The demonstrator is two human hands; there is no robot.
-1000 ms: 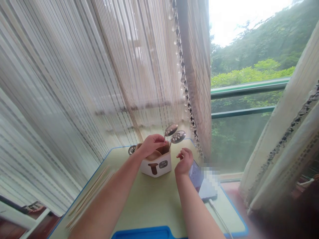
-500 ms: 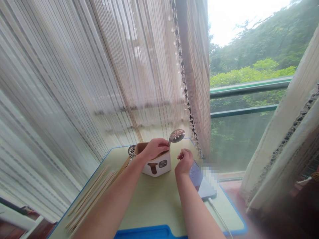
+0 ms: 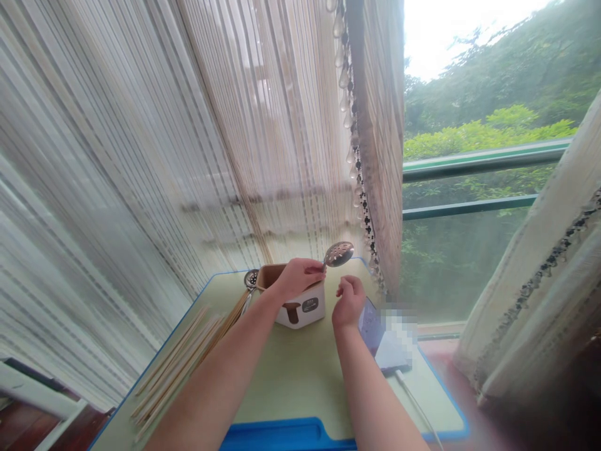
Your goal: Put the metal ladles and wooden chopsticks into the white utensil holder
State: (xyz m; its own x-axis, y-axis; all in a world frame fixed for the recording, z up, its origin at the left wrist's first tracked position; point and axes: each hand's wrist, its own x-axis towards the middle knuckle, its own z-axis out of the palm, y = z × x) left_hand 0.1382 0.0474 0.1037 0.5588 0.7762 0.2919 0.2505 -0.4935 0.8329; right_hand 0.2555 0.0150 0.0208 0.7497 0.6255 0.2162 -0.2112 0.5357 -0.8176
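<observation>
My left hand (image 3: 300, 279) is closed on the neck of a metal slotted spoon (image 3: 339, 254), above the right side of a box-shaped holder (image 3: 310, 313). The spoon's perforated bowl points up and right, while its handle is hidden by my hand and the holder. The holder has white walls with a brown print and a brown inside. My right hand (image 3: 350, 302) is curled just right of the holder, with nothing showing in its fingers. At the holder's left side lies a round metal strainer (image 3: 251, 279).
Several chopsticks (image 3: 181, 369) lie on the left of the pale green table (image 3: 291, 376), which has a blue edge. To the right stands a phone (image 3: 370, 326) beside a white cable (image 3: 416, 398). Behind hangs a string curtain (image 3: 225, 125), with a window at the right.
The view has shifted slightly, moving the scene a little to the right. My left hand keeps its grip on the slotted spoon at the holder, and my right hand stays curled beside it.
</observation>
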